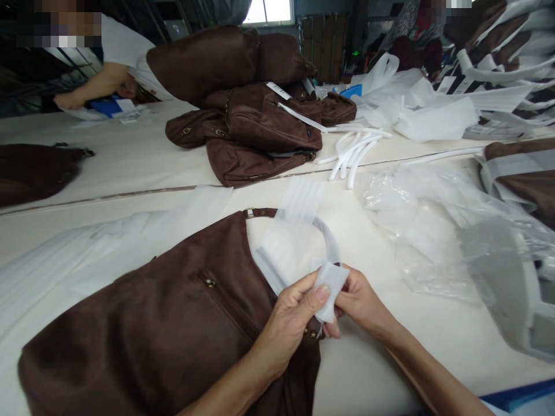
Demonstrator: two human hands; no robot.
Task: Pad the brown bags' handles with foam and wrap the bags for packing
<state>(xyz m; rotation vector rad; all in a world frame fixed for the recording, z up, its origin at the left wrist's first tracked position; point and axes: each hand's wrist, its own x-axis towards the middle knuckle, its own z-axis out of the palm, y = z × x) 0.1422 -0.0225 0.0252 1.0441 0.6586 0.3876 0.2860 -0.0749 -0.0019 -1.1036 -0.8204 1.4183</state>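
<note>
A dark brown handbag [173,312] lies on the table in front of me, with a small zip on its upper face. Its shoulder strap [327,234] curves away at the right, partly wrapped in white foam. My left hand [295,306] pinches a small white foam sheet [330,286] between thumb and fingers, by the strap's near end. From the other side my right hand [358,300] closes on the same sheet and the strap, its fingertips partly hidden. Brass studs [313,334] show just below the hands. Another strip of white foam [299,202] lies across the strap's far part.
Several brown bags [264,121] are piled across the table, beside white foam tubes [353,150]. Clear plastic bags [429,231] spread at the right. White foam sheets [108,242] lie at the left. A co-worker's arm [93,86] reaches over the far left of the table.
</note>
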